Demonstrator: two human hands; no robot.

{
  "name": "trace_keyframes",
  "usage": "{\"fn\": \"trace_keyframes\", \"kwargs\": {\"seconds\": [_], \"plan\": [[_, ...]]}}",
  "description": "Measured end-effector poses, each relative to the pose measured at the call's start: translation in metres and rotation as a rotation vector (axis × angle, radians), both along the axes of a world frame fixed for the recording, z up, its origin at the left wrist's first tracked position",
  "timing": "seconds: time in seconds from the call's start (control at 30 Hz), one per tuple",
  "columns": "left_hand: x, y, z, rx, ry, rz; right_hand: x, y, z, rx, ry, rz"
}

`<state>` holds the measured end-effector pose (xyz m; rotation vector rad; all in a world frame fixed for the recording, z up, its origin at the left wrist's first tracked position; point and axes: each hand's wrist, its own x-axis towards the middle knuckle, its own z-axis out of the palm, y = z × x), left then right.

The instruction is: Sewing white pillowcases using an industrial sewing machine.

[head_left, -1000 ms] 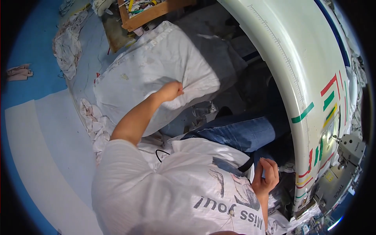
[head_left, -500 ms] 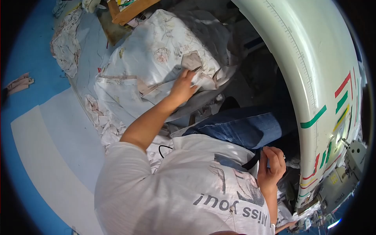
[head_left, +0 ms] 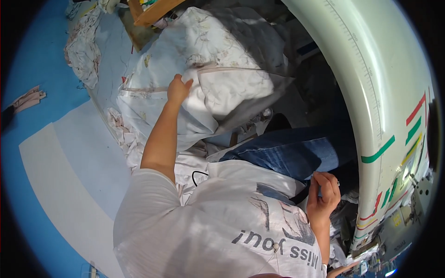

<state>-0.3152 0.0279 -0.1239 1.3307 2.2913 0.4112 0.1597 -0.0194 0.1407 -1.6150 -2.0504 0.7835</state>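
White floral fabric [head_left: 241, 90] lies heaped in front of me, with a pale brown band along a folded edge. My left hand [head_left: 178, 90] is over the left part of the heap, near that fold. Its thumb and fingers are apart, and I see no cloth between them. At the right, my right hand [head_left: 324, 194] is raised beside my shirt, above the blue jeans [head_left: 287, 150]. Its fingers are curled with the tips pressed together; whatever they may hold is too small or hidden to make out.
A pale curved machine table [head_left: 371, 116] with a printed scale and coloured tape strips runs down the right. Crumpled cloth [head_left: 85, 60] lies at the far left, with a wooden box [head_left: 155, 13] at the top. White sheeting [head_left: 60, 171] covers part of the blue floor [head_left: 51, 111].
My left hand has moved left across the heap. The near layer of fabric has flipped over, covering the brown patch and showing a plain white side. My right hand stays curled in place.
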Motion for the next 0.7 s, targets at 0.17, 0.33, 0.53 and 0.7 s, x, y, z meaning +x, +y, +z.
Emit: {"fn": "trace_keyframes", "kwargs": {"seconds": [0.17,0.33,0.53,0.7], "plan": [[0.014,0.0,-0.005,0.037,0.276,0.017,-0.002,0.005,0.002,0.012,-0.034,0.02],[0.011,0.024,-0.018,0.116,0.109,0.024,-0.005,0.004,0.0,-0.009,-0.034,0.021],[0.015,0.023,-0.021,0.219,0.091,0.024,-0.007,0.001,-0.002,-0.032,-0.045,0.003],[0.015,0.019,-0.014,0.321,0.11,-0.029,-0.01,0.004,-0.003,-0.039,-0.043,0.01]]}}
